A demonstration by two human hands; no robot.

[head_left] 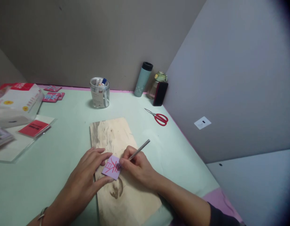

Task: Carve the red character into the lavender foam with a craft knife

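Note:
A wooden board lies on the pale green table in front of me. On it rests a small pink paper square with a red cut character. My left hand presses on the paper's left edge with thumb and fingers. My right hand is closed on a thin metal craft knife, held like a pen, its tip on the paper's right side.
Red scissors lie to the right of the board. A clear jar of pens, a teal flask, a bottle and a dark phone stand at the back. Red packets and boxes sit left.

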